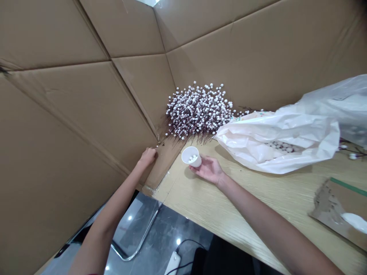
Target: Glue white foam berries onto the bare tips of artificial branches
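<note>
Left hand: the left hand (147, 157) rests against the cardboard liner (71, 126) near its lower corner, with its fingers (153, 153) curled; the view is too poor to tell whether they pinch anything tiny.
Right hand: the right hand (210, 170) lies just above the table (229, 202), its fingers (197, 167) against the cup, neither clearly clenched nor released.
Cup: one white cup (195, 160), tilted, sits by the right hand near the table's corner, holding white beads (192, 158), about half a dozen showing.
Stems: one dense bunch of white-berried stems (199, 110) lies against the liner, its berries too many to count.
Bags: one white plastic bag (275, 151) lies on the table with more berries (279, 147) inside; one clearer plastic bag (335, 103) lies behind it.
Table's far end: one torn cardboard piece (327, 208) with a green strip, and one loose sprig (352, 156).
Below: a polished floor (183, 225), one white power strip (172, 263), and a curved metal tube (137, 236).
</note>
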A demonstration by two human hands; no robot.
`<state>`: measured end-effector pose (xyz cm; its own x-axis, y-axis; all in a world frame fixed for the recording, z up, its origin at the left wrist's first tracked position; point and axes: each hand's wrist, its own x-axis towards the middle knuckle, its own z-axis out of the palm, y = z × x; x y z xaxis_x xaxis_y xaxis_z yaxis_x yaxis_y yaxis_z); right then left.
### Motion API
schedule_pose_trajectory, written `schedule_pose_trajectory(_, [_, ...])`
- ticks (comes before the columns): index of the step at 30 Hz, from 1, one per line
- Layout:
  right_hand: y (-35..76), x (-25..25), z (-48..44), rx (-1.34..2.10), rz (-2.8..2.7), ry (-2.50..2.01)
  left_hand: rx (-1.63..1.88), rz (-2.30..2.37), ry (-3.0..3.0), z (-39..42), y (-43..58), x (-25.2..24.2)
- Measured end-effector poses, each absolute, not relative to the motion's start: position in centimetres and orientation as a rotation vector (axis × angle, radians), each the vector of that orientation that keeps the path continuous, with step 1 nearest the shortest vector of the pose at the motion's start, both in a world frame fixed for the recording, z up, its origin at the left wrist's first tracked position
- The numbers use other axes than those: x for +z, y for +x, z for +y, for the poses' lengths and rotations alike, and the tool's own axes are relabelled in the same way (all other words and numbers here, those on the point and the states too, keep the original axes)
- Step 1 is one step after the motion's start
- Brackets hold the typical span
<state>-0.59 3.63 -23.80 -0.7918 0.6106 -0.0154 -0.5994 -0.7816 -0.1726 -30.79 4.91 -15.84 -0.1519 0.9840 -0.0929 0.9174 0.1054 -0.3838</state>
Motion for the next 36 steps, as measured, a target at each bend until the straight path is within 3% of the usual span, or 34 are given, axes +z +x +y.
schedule_pose_trajectory(36, [-0.5, -22.2, 2.9, 2.436, -0.151, -0.244, 0.388, -2.04, -2.004, 3.1, -33.7, -17.3])
